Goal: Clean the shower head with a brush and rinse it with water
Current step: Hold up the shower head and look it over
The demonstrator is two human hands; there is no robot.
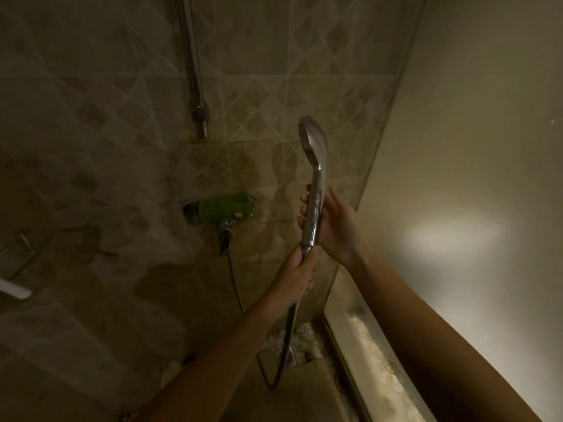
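Note:
A chrome hand shower head stands upright in front of the tiled wall, its spray face turned left, away from me. My right hand wraps its fingers round the middle of the handle from behind. Just below, my left hand grips the hose at the joint with the handle's lower end. From there the hose hangs down toward the floor and loops back up. No brush is in view and no water is running.
A green mixer valve is fixed to the wall left of the shower head. A chrome riser pipe runs up above it. A frosted glass panel closes the right side, with a floor drain at its foot.

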